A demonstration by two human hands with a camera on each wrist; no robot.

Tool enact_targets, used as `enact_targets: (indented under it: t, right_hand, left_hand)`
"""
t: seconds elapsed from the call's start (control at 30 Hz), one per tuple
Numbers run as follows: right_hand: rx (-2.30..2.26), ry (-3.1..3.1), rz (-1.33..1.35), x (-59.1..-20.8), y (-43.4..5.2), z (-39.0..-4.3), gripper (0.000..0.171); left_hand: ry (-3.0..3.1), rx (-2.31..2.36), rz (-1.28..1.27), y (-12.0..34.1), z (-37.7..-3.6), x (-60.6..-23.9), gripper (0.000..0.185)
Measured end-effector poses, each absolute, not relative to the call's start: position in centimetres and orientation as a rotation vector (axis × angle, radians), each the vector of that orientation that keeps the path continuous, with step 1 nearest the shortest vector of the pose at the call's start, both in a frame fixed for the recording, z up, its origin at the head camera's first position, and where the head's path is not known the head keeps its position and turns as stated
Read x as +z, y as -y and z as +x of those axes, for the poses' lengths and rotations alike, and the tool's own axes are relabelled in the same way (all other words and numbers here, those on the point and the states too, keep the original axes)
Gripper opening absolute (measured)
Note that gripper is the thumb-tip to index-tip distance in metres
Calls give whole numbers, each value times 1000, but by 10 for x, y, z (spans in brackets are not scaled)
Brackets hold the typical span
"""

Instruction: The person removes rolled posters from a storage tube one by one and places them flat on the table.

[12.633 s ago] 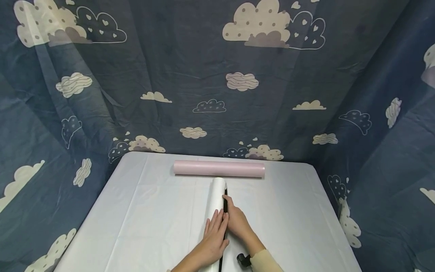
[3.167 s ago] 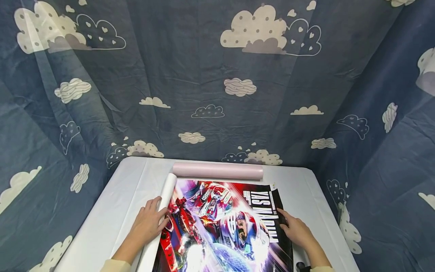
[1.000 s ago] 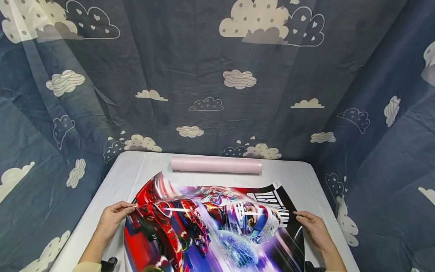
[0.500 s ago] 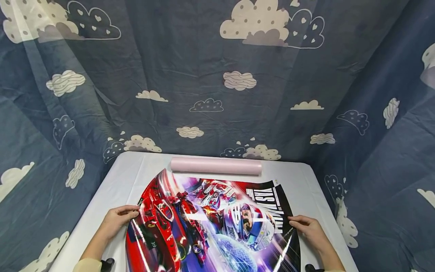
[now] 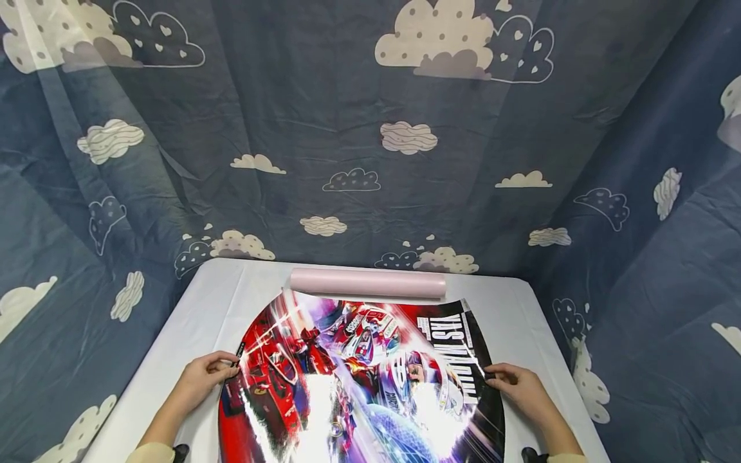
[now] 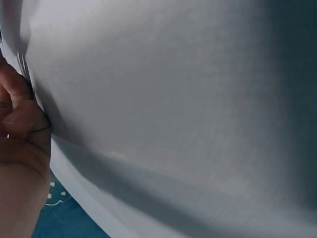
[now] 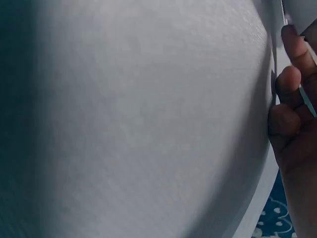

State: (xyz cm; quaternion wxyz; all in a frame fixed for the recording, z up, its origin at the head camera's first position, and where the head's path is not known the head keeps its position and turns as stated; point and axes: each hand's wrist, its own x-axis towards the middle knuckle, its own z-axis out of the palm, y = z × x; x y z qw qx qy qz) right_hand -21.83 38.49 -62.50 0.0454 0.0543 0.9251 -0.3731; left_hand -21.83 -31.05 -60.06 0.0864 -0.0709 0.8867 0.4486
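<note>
A glossy racing poster (image 5: 370, 379) is spread out between my two hands, its sides bowed up off the table. My left hand (image 5: 199, 381) pinches its left edge between thumb and fingers. On the opposite edge, near the large white lettering, my right hand (image 5: 521, 389) pinches in the same way. In the left wrist view the poster's pale back (image 6: 148, 99) fills most of the picture, with the left hand (image 6: 22, 124) at the side. Likewise, the right wrist view shows the pale underside (image 7: 148, 119) beside the right hand (image 7: 297, 104). The poster's near end is cut off by the frame.
A pink roll (image 5: 367, 283) lies crosswise at the far side of the white-covered table (image 5: 538, 321), just behind the poster's far edge. Dark blue cloud-patterned cloth (image 5: 301, 116) hangs behind the table and on both sides.
Earlier a white roll lay under both hands; it was unrolled into the poster, then lifted by its edges. Over the last second both hands have moved slightly inward and the ripple across it has smoothed.
</note>
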Motion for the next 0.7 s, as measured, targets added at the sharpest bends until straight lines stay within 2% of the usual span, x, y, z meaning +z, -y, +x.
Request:
enact_targets:
  t: [0.2, 0.43, 0.6, 0.7]
  right_hand:
    - [-1056, -2950, 58, -630, -385, -219, 21]
    - [-977, -2998, -39, -623, -383, -220, 23]
    - [-770, -3176, -155, -578, -357, -245, 21]
    - [-638, -3313, -228, -531, -320, -283, 36]
  left_hand:
    - [-2740, 1160, -162, 305, -223, -602, 29]
    - [-2852, 962, -59, 294, -231, -591, 21]
    - [-3067, 957, 149, 261, -253, -541, 17]
    - [-3302, 959, 290, 230, -284, -500, 27]
